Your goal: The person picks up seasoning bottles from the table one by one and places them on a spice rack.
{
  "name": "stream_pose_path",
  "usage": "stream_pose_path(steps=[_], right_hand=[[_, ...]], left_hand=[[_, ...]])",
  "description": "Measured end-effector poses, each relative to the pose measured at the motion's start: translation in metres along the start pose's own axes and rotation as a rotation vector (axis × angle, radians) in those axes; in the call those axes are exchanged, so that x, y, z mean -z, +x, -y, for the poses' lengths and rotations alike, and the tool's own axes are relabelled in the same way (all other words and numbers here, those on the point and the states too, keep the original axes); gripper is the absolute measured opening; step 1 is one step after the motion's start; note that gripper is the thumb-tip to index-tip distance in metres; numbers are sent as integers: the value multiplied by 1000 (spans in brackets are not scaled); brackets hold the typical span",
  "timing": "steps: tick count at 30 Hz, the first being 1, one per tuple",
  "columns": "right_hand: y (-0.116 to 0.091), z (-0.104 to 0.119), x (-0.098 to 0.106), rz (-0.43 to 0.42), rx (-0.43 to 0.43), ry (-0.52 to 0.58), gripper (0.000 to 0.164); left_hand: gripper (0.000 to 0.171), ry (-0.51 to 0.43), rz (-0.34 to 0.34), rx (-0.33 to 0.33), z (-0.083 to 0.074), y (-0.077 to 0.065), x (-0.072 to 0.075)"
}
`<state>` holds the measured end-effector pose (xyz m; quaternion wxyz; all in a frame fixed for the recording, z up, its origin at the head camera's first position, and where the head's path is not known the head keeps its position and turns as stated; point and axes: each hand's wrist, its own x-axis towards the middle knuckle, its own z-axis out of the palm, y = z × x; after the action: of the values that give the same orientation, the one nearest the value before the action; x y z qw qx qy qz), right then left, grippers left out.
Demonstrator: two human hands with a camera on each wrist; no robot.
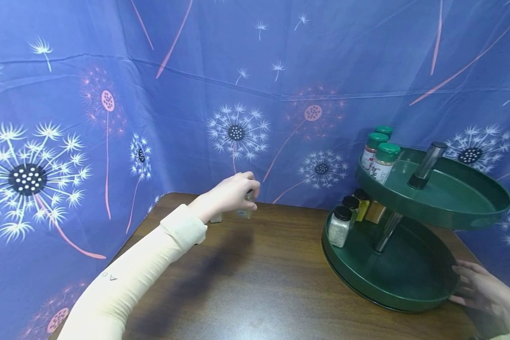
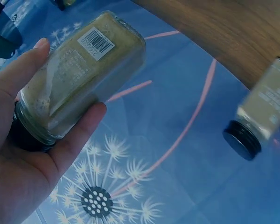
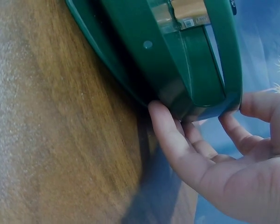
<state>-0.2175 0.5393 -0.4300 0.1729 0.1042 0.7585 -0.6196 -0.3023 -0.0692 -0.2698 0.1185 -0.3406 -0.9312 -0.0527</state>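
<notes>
My left hand [image 1: 237, 191] holds a glass spice jar [image 2: 91, 74] of tan powder above the back of the wooden table. In the left wrist view its black lid [image 2: 28, 128] lies towards the palm, and a barcode label shows on the glass. Beside it stands a second black-lidded jar [image 2: 266, 102], mostly covered by the left hand in the head view. At the right, my right hand [image 1: 480, 288] grips the edge of the lower tray [image 1: 420, 295] of a green two-tier turntable, its thumb at the rim and other fingers lower on the outer wall.
Several black-lidded jars [image 1: 339, 226] stand along the left side of the lower tray. On the upper tray [image 1: 463, 189] several green-capped spice bottles [image 1: 384, 163] are grouped at the left. A blue dandelion-print cloth [image 1: 280, 71] hangs behind the table [image 1: 272, 283].
</notes>
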Motion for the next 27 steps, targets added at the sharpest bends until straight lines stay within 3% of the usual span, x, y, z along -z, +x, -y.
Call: stream_pose_path(steps=[2, 6, 10, 20, 27], right_hand=[[-2, 0, -1, 6, 8, 2, 59], [-5, 1, -1, 19, 24, 37, 39], [-6, 0, 1, 24, 8, 58, 32], [-5, 0, 0, 17, -15, 66, 27], [-6, -6, 5, 56, 33, 134, 23]], left_hand=[[25, -7, 7, 1, -4, 4, 0], [25, -15, 12, -8, -12, 12, -1], [26, -13, 13, -26, -22, 22, -3], [25, -22, 9, -64, -43, 44, -2], [25, -24, 24, -82, -57, 59, 0]])
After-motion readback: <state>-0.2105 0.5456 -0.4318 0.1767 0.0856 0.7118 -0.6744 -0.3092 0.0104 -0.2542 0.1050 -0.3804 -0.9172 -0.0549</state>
